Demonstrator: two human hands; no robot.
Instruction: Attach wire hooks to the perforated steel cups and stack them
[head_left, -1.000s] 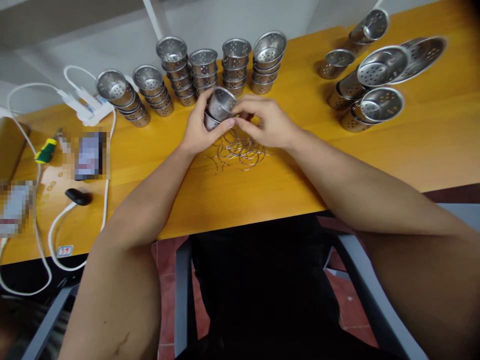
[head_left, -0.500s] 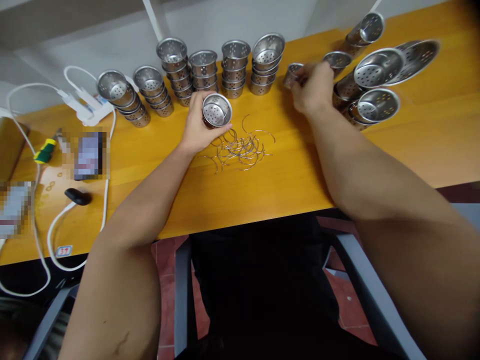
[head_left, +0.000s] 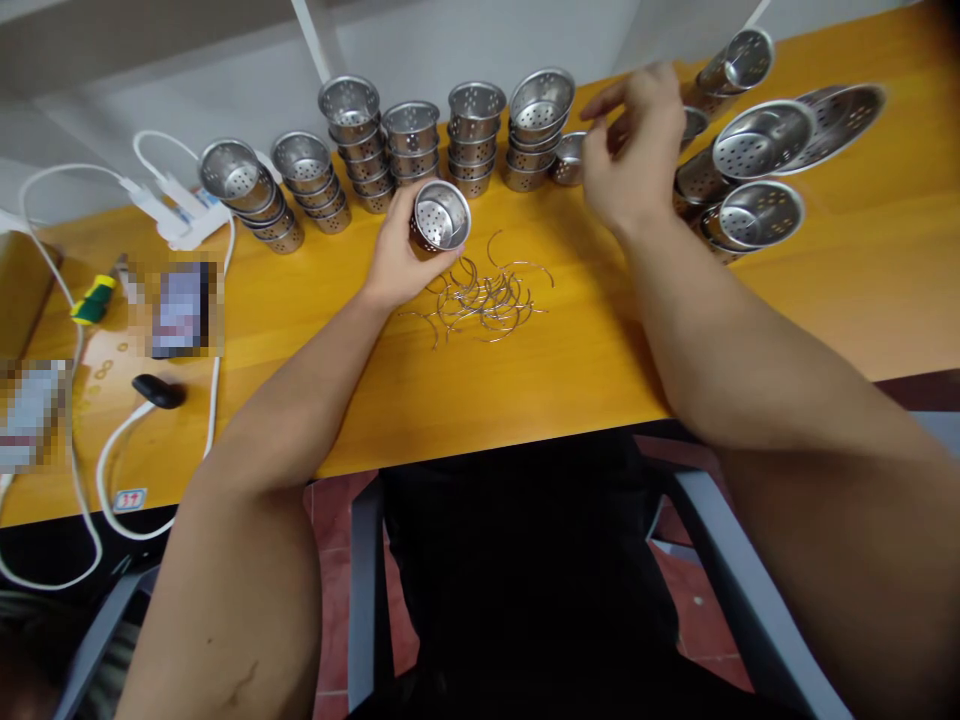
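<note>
My left hand (head_left: 409,250) is wrapped round a perforated metal cup (head_left: 441,217), its mouth tilted toward me, above the table. Fingers apart, my right hand (head_left: 634,150) hovers over the table at the right, with nothing visible in it. Just left of that hand, a single short perforated cup (head_left: 570,160) stands beside a nested stack of cups (head_left: 536,130). Partly hidden behind my right hand is another cup (head_left: 694,125). A loose pile of thin curved metal wires (head_left: 487,297) lies in front of the held cup.
More cup stacks (head_left: 365,150) line the wall. Tilted cups (head_left: 761,215) and a wide perforated bowl (head_left: 844,125) lie at the right. On the left are a power strip (head_left: 187,220), white cables, a phone (head_left: 180,310), a green-and-yellow object (head_left: 94,300) and a black object (head_left: 157,391).
My right hand has let go of the small cup, which now stands farther left against the stack, and has lifted with its fingers spread. My left hand still holds its cup.
</note>
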